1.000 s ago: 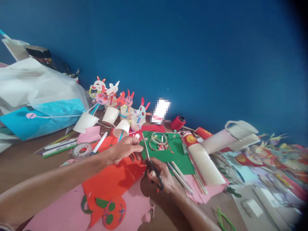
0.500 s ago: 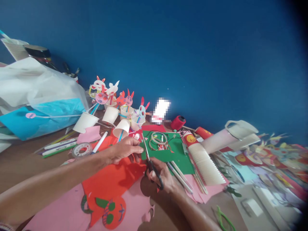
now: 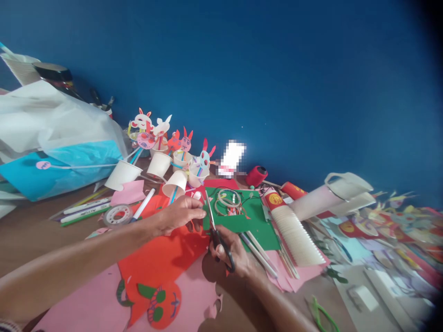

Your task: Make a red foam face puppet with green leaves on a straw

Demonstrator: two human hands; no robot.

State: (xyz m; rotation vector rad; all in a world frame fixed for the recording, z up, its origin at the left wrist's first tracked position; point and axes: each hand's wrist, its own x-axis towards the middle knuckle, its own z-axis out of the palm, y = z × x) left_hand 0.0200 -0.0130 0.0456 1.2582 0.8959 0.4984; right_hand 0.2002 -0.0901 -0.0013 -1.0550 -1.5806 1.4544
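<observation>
My right hand grips a pair of scissors by the black handles, with the blades pointing up and away from me. Facing it, my left hand is closed in a pinch close beside the blades; whatever lies between its fingertips is too small or hidden to make out. Green paper lies behind the blades, a coiled cable on top. Below my hands is an orange-red sheet over pink paper. An orange paper face with green eyes rests at the near edge.
Paper cups holding straw puppets stand at the back left. A tape roll and markers lie left. On the right are a stack of paper cups, a white jug, and green-handled scissors. A blue wall rises behind.
</observation>
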